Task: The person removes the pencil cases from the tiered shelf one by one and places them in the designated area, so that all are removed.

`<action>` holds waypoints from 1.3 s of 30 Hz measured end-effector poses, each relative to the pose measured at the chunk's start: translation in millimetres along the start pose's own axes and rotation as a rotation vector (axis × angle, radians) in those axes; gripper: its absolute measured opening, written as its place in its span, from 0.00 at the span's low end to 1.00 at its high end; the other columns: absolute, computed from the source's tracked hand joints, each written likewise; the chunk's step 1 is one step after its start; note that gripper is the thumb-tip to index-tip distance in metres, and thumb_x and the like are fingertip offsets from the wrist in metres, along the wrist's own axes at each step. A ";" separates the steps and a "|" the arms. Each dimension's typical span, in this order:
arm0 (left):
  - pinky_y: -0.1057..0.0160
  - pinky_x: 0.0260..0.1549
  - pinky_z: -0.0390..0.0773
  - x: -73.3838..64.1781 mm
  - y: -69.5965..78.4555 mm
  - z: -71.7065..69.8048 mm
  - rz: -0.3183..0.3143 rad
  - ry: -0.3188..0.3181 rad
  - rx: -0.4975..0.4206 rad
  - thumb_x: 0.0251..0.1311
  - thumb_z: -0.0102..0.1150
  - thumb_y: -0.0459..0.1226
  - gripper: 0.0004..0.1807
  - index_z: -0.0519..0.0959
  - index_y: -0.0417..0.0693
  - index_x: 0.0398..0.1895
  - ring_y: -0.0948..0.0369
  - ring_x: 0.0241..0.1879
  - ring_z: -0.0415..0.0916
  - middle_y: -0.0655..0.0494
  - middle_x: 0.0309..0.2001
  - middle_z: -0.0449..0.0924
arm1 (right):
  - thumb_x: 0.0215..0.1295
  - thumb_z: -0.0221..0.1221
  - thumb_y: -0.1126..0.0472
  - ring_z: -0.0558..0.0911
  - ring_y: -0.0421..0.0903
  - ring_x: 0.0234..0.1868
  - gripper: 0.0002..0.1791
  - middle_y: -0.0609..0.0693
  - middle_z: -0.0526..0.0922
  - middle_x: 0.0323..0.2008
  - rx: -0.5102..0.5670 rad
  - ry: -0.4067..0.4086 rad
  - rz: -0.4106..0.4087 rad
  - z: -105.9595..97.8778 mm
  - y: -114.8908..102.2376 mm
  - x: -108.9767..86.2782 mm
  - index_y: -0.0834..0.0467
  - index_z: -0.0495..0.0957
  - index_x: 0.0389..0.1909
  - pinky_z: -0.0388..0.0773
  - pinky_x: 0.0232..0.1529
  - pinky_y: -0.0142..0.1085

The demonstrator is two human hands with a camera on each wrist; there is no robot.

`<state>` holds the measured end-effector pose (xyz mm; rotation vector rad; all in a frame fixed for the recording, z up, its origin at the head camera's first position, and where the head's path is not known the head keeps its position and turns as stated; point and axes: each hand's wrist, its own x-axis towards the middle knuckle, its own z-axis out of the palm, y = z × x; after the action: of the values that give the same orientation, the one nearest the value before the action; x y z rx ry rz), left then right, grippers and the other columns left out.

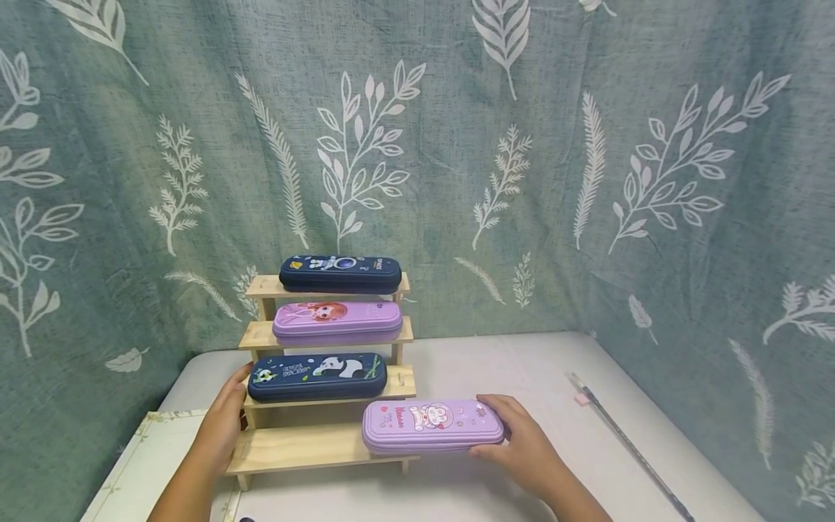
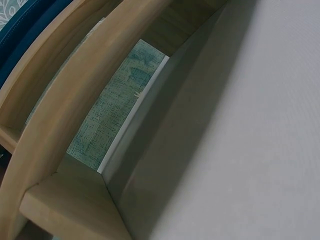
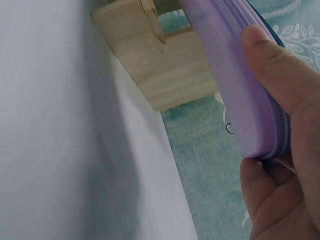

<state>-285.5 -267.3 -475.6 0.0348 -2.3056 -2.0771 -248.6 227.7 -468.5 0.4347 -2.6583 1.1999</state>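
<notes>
Curtained nook, leaf-print cloth (image 1: 443, 188) on three sides, white table (image 1: 502, 373)

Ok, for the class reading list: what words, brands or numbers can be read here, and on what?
"CUTE PANDA": panda case.
"SPACE": astronaut case, small and sideways.
Front lilac case: red lettering and small print, too blurred to read surely.
Purple girl case: faint lettering, unreadable.

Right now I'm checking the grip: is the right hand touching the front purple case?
Touching: the right wrist view shows the right hand holding the front purple case, thumb on one side, fingers against its end.
</notes>
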 end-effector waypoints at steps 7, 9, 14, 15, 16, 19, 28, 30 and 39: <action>0.32 0.78 0.44 -0.8 0.1 -0.4 -0.005 0.005 0.010 0.85 0.15 0.47 0.31 0.42 0.57 0.87 0.39 0.83 0.35 0.45 0.86 0.35 | 0.47 0.81 0.48 0.75 0.53 0.71 0.49 0.48 0.75 0.70 -0.053 0.003 -0.007 -9.7 9.2 -2.1 0.51 0.73 0.73 0.69 0.73 0.48; 0.32 0.77 0.44 -1.4 0.1 -0.1 -0.006 0.003 0.010 0.85 0.15 0.47 0.31 0.41 0.58 0.87 0.39 0.83 0.35 0.44 0.86 0.34 | 0.47 0.80 0.47 0.75 0.53 0.71 0.49 0.48 0.75 0.70 -0.070 0.003 -0.011 -11.8 10.7 -2.6 0.51 0.73 0.73 0.68 0.73 0.49; 0.30 0.77 0.43 -2.3 0.2 0.2 -0.006 0.003 0.010 0.85 0.15 0.48 0.31 0.41 0.58 0.87 0.39 0.83 0.33 0.45 0.86 0.34 | 0.46 0.81 0.47 0.75 0.55 0.71 0.49 0.49 0.76 0.69 -0.084 0.006 -0.020 -17.5 13.9 -3.7 0.52 0.74 0.72 0.68 0.72 0.51; 0.30 0.77 0.43 -2.4 0.4 0.2 -0.005 0.004 0.011 0.85 0.15 0.48 0.31 0.41 0.58 0.87 0.39 0.83 0.33 0.45 0.86 0.34 | 0.46 0.81 0.47 0.76 0.56 0.71 0.49 0.49 0.76 0.69 -0.089 0.006 -0.022 -18.9 15.0 -3.9 0.52 0.74 0.72 0.68 0.72 0.52; 0.30 0.77 0.43 -2.2 0.5 0.1 -0.005 0.006 0.015 0.85 0.15 0.48 0.31 0.41 0.58 0.87 0.39 0.84 0.33 0.45 0.86 0.34 | 0.46 0.81 0.47 0.76 0.56 0.71 0.49 0.50 0.76 0.69 -0.095 0.009 -0.025 -20.4 16.4 -4.0 0.52 0.74 0.72 0.68 0.72 0.52; 0.31 0.77 0.42 -1.6 1.3 -0.3 -0.007 0.011 0.023 0.85 0.16 0.48 0.31 0.42 0.58 0.87 0.40 0.84 0.32 0.46 0.86 0.34 | 0.47 0.81 0.47 0.76 0.57 0.71 0.48 0.51 0.76 0.69 -0.120 0.018 -0.037 -25.4 21.9 -4.6 0.53 0.74 0.72 0.68 0.72 0.55; 0.31 0.77 0.42 -1.6 1.2 -1.2 -0.010 0.016 0.018 0.85 0.16 0.47 0.31 0.42 0.58 0.87 0.40 0.84 0.33 0.46 0.86 0.34 | 0.50 0.78 0.43 0.75 0.62 0.70 0.48 0.55 0.76 0.69 -0.141 0.034 -0.067 -39.5 39.2 -6.0 0.54 0.74 0.72 0.67 0.71 0.60; 0.30 0.77 0.42 -2.6 1.1 -0.9 -0.008 0.014 0.013 0.85 0.16 0.48 0.31 0.42 0.58 0.87 0.39 0.84 0.33 0.46 0.86 0.34 | 0.50 0.79 0.43 0.75 0.62 0.71 0.48 0.55 0.76 0.69 -0.145 0.034 -0.063 -41.2 42.8 -6.1 0.54 0.74 0.72 0.66 0.71 0.60; 0.30 0.77 0.41 -3.0 2.0 -0.2 -0.009 0.010 0.024 0.85 0.17 0.49 0.31 0.43 0.59 0.87 0.41 0.84 0.31 0.46 0.86 0.34 | 0.50 0.79 0.46 0.74 0.64 0.70 0.47 0.58 0.76 0.69 -0.155 0.034 -0.060 -47.4 52.2 -2.5 0.56 0.74 0.71 0.65 0.71 0.63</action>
<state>-282.4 -267.1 -473.7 0.0568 -2.3294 -2.0485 -261.5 296.8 -474.7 0.4606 -2.6640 0.9670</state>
